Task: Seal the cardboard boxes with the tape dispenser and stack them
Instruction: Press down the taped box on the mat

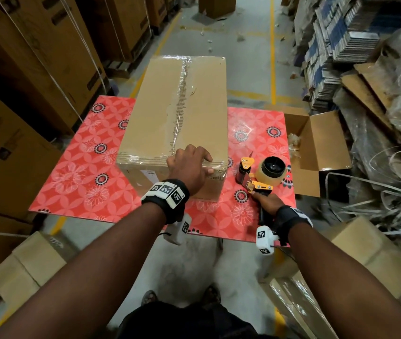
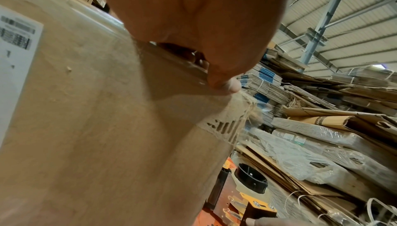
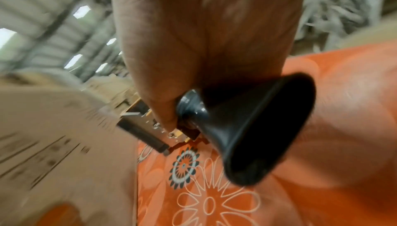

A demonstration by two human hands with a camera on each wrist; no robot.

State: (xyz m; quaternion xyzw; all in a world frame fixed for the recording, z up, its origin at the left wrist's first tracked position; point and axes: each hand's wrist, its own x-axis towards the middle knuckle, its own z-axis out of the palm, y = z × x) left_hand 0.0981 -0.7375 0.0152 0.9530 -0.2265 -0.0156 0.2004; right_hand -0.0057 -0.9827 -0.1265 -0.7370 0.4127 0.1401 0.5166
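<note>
Our left hand point(image 1: 189, 165) flat on the near top edge of the taped box point(image 1: 177, 113), fingers point(image 1: 205, 157) loose, our right hand point(image 1: 266, 204) wrapped round the tape gun point(image 1: 260, 174) handle, just right of the box, on the table point(image 1: 72, 172)

Probably a warehouse: strapped cartons point(image 1: 35, 57), bundled flat cardboard point(image 1: 336, 40), yellow floor lines point(image 1: 272, 57), metal roof point(image 2: 354, 17).

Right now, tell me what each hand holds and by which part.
The right hand grips the tape dispenser by its black handle. The left hand holds nothing; it rests on the cardboard box's near top edge.
</note>
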